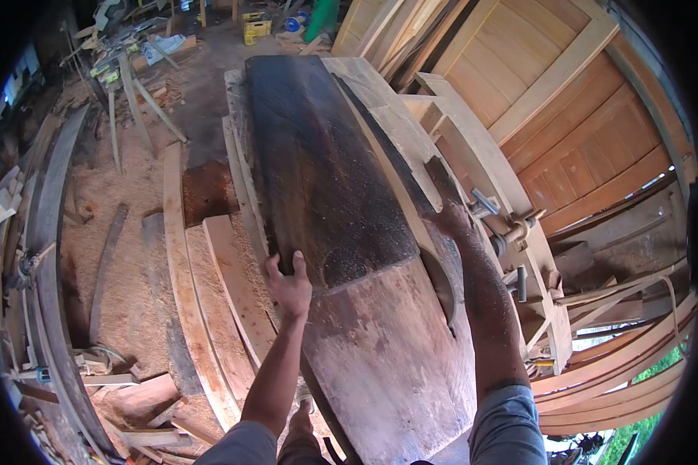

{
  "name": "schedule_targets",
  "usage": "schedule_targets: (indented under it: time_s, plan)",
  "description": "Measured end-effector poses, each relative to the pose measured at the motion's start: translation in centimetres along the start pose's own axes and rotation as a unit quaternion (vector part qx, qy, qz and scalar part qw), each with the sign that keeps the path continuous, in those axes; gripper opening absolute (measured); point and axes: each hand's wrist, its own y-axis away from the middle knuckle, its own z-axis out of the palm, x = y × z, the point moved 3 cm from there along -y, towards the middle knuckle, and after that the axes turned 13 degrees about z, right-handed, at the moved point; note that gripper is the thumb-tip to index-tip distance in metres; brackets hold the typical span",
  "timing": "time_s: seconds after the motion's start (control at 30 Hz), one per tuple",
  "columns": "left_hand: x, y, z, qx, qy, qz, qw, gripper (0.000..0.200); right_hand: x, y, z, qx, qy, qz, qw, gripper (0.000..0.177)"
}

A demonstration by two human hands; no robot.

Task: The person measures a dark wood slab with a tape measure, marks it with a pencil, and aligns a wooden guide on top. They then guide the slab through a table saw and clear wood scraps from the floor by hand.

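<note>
A long, wide wooden plank point(337, 186) lies lengthwise ahead of me, its far part dark and speckled. Across the near part, a pale, worn wooden surface point(388, 356) begins at a straight line. My left hand point(289, 287) is closed on the dark plank's left edge, thumb on top and fingers over the side. At the right side, my right hand point(448, 219) is bent in beside a short dark wooden piece point(444, 182) with a pale edge; I cannot tell what its fingers grip. A dark curved strip point(440, 291) runs below that hand.
Right of the bench, clamps point(512, 232) stick out from a wooden frame point(481, 147). Panelled doors point(589, 132) lean behind it. Long boards point(190, 294) lie at left over sawdust point(136, 271), with offcuts point(143, 399) nearer me. A yellow crate point(256, 29) stands far back.
</note>
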Motion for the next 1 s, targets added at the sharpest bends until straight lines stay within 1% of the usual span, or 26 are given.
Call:
schedule_targets:
  time_s: [0.07,0.1,0.27,0.37,0.47,0.57,0.67,0.77,0.83,0.9,0.93,1.0]
  plan:
    - [-0.4,0.1,0.2,0.009,0.010,0.019,1.000,0.039,-1.2,0.0,-0.2,-0.064,0.011,0.026,0.998,0.078]
    - [-0.3,-0.1,0.1,0.005,0.009,0.022,1.000,0.039,-0.9,-1.4,1.2,-0.066,0.025,0.023,0.997,0.080]
    - [0.0,-0.1,0.0,-0.001,-0.002,0.016,1.000,0.040,-1.9,-3.8,2.4,-0.101,0.034,-0.008,0.994,0.069]
    - [-0.2,0.1,0.1,-0.006,0.014,-0.001,1.000,0.038,-1.6,-4.5,2.4,-0.088,0.022,-0.043,0.995,0.061]
    - [-0.3,0.2,0.2,-0.011,0.038,-0.020,0.999,0.038,-1.1,-4.6,1.9,-0.114,-0.020,-0.013,0.993,0.059]
    - [-0.1,-0.1,-0.1,-0.019,0.032,-0.020,0.999,0.037,0.5,-5.5,2.6,-0.058,-0.055,-0.024,0.997,0.060]
    - [0.2,-0.4,0.0,-0.016,0.038,-0.026,0.999,0.036,0.6,-5.1,1.8,-0.046,-0.057,-0.021,0.997,0.062]
    - [-0.2,0.3,-0.1,-0.022,0.035,-0.031,0.999,0.036,0.5,-5.7,0.8,-0.091,-0.017,0.003,0.996,0.062]
    - [0.3,-0.3,-0.2,-0.025,0.050,-0.038,0.998,0.036,0.0,-5.6,-0.7,-0.067,-0.014,-0.023,0.997,0.064]
    - [0.2,-0.5,-0.1,-0.025,0.034,-0.018,0.999,0.037,0.0,-5.4,-3.1,-0.052,0.004,-0.035,0.998,0.069]
    - [0.1,-0.4,-0.2,-0.025,0.026,-0.008,0.999,0.037,0.4,-5.7,-3.9,-0.082,-0.022,-0.050,0.995,0.067]
    - [0.2,-0.5,-0.3,-0.017,0.003,0.019,1.000,0.037,0.9,-3.9,-7.7,-0.021,0.025,-0.066,0.997,0.060]
